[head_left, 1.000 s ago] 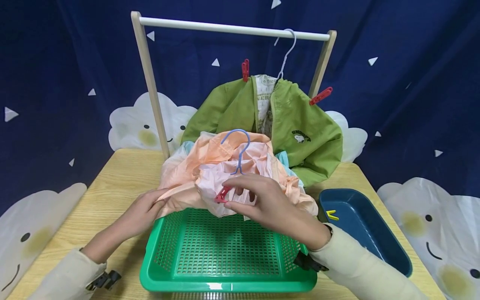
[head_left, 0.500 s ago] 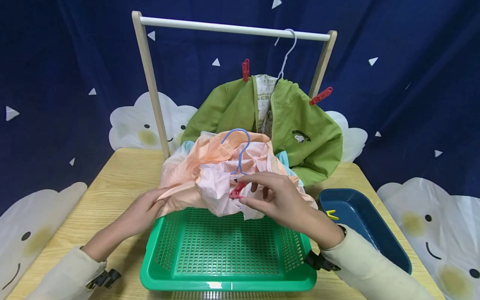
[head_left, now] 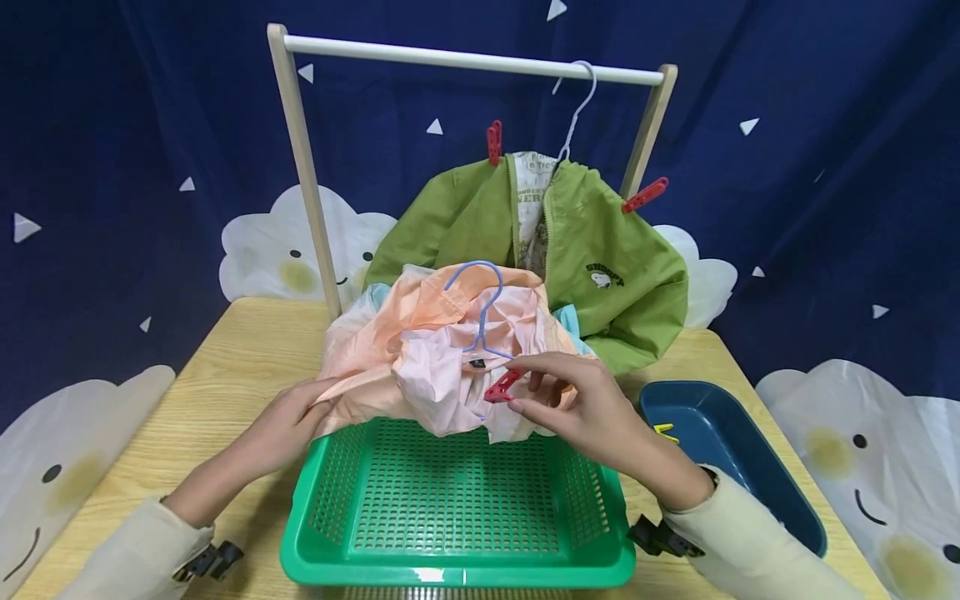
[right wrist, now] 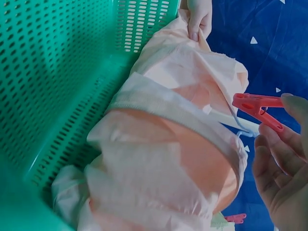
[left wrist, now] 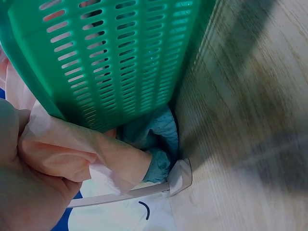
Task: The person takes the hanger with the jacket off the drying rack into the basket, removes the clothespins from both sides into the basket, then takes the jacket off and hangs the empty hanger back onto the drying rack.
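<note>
Red clothespin [head_left: 501, 387] in right hand [head_left: 592, 408], above green basket [head_left: 457, 567] edge

Looks like a staged laundry corner set up for recording, not a lived-in home. Dark blue backdrop cloth [head_left: 825, 167] printed with white triangles and smiling clouds, filling everything from 9 through 12 to 3 o'clock. Small wooden drying rack [head_left: 465, 62] at 12 o'clock on a light wood-grain table [head_left: 225, 375], carrying a green jacket [head_left: 600, 258] on a hanger with red pegs. Green plastic basket [head_left: 450, 575] at 6 o'clock, blue tray [head_left: 750, 467] at 4 o'clock.
</note>
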`<action>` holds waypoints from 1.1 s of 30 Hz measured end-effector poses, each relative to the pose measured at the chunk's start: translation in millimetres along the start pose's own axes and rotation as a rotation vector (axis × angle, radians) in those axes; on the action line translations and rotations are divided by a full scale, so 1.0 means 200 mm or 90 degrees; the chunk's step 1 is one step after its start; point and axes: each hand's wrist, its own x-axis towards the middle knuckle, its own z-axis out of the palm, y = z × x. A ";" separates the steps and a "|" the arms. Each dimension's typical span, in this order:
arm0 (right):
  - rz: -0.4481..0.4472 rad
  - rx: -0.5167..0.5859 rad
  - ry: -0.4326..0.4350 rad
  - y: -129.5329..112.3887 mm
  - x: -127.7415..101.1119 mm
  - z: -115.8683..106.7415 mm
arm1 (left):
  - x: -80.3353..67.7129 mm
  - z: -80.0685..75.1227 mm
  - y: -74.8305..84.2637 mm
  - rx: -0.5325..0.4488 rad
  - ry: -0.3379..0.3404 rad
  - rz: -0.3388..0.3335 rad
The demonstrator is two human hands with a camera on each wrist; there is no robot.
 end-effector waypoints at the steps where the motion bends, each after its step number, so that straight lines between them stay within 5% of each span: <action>1: 0.001 -0.002 0.004 0.00 -0.01 -0.01 | 0.00 0.00 0.00 0.003 0.000 -0.001; 33: 0.046 -0.071 0.100 0.10 -0.19 -0.22 | -0.01 0.01 -0.03 0.019 0.013 -0.008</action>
